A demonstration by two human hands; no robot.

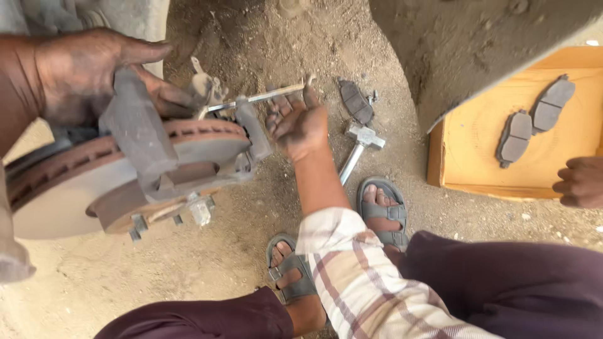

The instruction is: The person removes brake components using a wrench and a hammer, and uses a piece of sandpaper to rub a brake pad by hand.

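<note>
1. The grey brake caliper [135, 129] is clasped by the left hand [81, 72], thumb and fingers closed over its upper end, above the brake disc [59, 182].
2. A thin metal rod [260, 97] is gripped by the right hand [298, 122], fingers curled round its end; the rod reaches toward the caliper bracket [251, 135].
3. The caliper is judged heavy, stiff and dusty, so it is best taken by its thick body, not by the small clips. The rod is judged light and rigid.
4. A worn brake pad [356, 100] and a cross wrench [359, 145] are seen lying on the sandy ground [239, 251] just beyond the right hand.
5. Two brake pads [534, 122] are held in an open orange box lid [477, 135] at the right; another person's hand [581, 182] rests at its edge.
</note>
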